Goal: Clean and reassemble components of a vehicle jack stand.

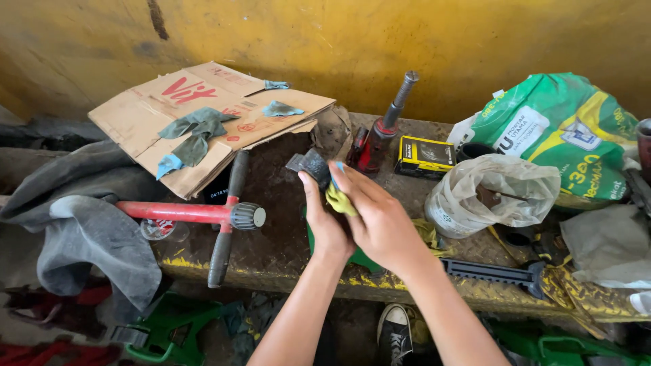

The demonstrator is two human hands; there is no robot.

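Head view, looking down at worktop (271,251) w/ yellow wall behind.

Left hand (324,220): fingers closed round a small dark grey metal part (308,165), held up just above the worktop centre, thumb up along its side.
Right hand (380,220): overlaps the left, fingers curled, pinching a yellow rag (339,200) against the part; bit of blue shows at the fingertips, can't tell what.

Around:
- red cross wrench (196,212) w/ black grips, lying left of the hands, apart.
- flattened cardboard (203,115) back left, teal cloth scraps on it.
- red bottle jack (376,139) just behind the part, upright-ish, tilted right.
- small black-yellow box (425,156) beside the jack.
- clear plastic bag (491,193) right of the hands, near.
- green sack (563,132) back right.
- grey cloth (88,230) hanging over left edge.
- black shoe (395,332) below worktop edge.
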